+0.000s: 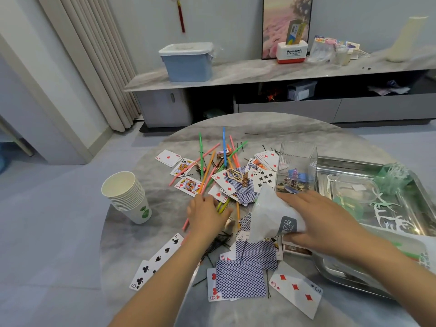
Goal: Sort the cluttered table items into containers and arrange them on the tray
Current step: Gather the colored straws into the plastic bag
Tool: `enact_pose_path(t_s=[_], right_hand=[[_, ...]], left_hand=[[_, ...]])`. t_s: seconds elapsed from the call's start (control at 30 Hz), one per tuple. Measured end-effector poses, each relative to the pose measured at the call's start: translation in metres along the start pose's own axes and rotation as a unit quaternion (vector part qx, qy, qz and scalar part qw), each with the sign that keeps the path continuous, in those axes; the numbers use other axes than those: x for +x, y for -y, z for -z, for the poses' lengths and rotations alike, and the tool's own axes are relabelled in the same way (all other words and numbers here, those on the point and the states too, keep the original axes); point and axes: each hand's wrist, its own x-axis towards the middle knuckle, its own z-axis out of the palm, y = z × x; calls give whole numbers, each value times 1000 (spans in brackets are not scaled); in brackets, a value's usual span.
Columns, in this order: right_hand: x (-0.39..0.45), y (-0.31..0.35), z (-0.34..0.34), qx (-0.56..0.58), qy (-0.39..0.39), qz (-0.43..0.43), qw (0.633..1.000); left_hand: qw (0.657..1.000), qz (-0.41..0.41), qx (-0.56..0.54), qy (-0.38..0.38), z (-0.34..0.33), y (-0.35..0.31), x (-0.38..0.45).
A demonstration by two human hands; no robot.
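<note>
on the round marble table (132, 234), the left hand (207, 214) reaches into the middle of the clutter, fingers curled down onto a few coloured sticks (212, 161); whether it actually grips one i cannot tell. the right hand (316, 218) holds a white plastic bag (269, 213) from the right, fingers and thumb wrapped round it, just near of a clear square container (297, 166) with small clips in its bottom. playing cards (238, 279) lie scattered face up and face down across the centre and near side, with black hairpins (219, 244) among them. a stack of paper cups (127, 194) stands at the left. the metal tray (415, 208) sits on the right, holding a clear lidded box (354, 187) and pale green picks (384, 204).
</note>
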Motion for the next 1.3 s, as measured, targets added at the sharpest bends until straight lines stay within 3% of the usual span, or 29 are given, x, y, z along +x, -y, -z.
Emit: enact_pose_path(t_s=[0.13,0.33,0.53,0.73,1.07,1.2,1.3], right_hand=[[-1,-1,-2,-5,-2,-3,1000],[0,-5,-1,2,4,-5,1000],[0,-2,-3,-6,8,-2,1000],[-1,-2,-3,-15,9,-9,1000],[0,2,-3,-17,12,-4,1000],[-1,4,-1,-16,12,-1,1000],[-3,6,2,-15,19,2,1000]], left_hand=[[998,-4,62,-12,-13,-13,-2],[995,84,-27,54,-6,-4,10],[991,101,-23,82,7,10,24],[986,46,68,144,14,11,27],[972,13,143,186,23,4,21],[972,37,84,217,40,-7,18],[965,65,-33,251,51,-8,11]])
